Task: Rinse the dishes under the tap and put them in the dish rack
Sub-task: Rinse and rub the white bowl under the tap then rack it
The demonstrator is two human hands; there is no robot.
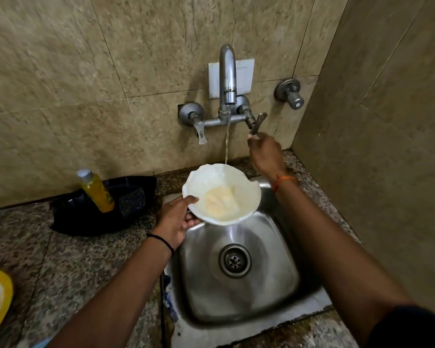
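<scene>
A white scalloped bowl with pale yellowish residue inside is held over the back of the steel sink. My left hand grips its left rim, thumb on top and fingers beneath. A thin stream of water falls from the tap spout onto the bowl's far edge. My right hand reaches up to the right tap lever, its fingers closed around the lever's lower end.
A black tray on the left counter holds a yellow soap bottle and a dark scrubber. A yellow plate with white dishware sits at the far left edge. A tiled wall closes in on the right.
</scene>
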